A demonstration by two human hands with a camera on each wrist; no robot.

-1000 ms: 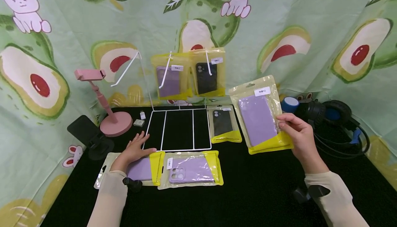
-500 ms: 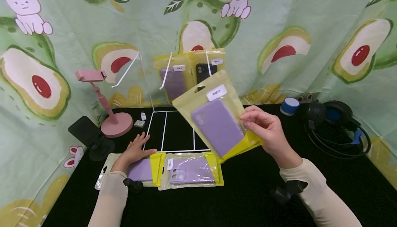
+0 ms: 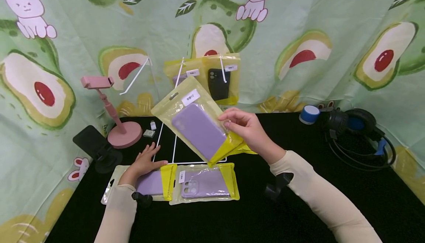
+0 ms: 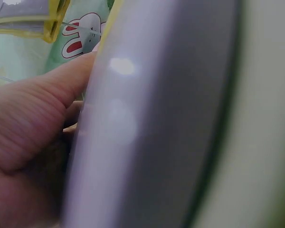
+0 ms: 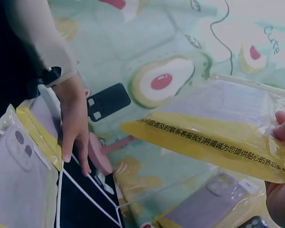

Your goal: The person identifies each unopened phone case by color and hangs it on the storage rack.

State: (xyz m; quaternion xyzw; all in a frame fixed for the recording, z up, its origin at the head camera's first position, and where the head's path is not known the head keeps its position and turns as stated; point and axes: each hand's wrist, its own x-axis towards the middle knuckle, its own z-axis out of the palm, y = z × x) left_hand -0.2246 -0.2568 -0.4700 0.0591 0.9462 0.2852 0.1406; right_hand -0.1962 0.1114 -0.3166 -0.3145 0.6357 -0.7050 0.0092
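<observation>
In the head view my right hand [image 3: 247, 130] pinches the right edge of a bagged purple phone case [image 3: 199, 130] with thumb and fingers. The clear bag with a yellow lower end is tilted and raised in front of a white wire rack [image 3: 196, 162]. My left hand [image 3: 143, 165] has its fingers extended at the rack's front left corner. Under that hand lies another bagged purple phone case [image 3: 150, 184], which fills much of the left wrist view, close up and blurred. Beside it lies a third bagged purple case [image 3: 209, 184].
On the rack's prongs hang a bagged black case [image 3: 219, 84] and a partly covered purple one [image 3: 179, 79]. A pink stand [image 3: 124, 134] and a black phone holder [image 3: 96, 145] are at left; a blue-and-white round container [image 3: 310, 114] and headphones [image 3: 356, 123] at right.
My right hand has carried the bagged purple phone case leftward from the right side to in front of the rack, tilting it more to the left. My left hand has stayed in place.
</observation>
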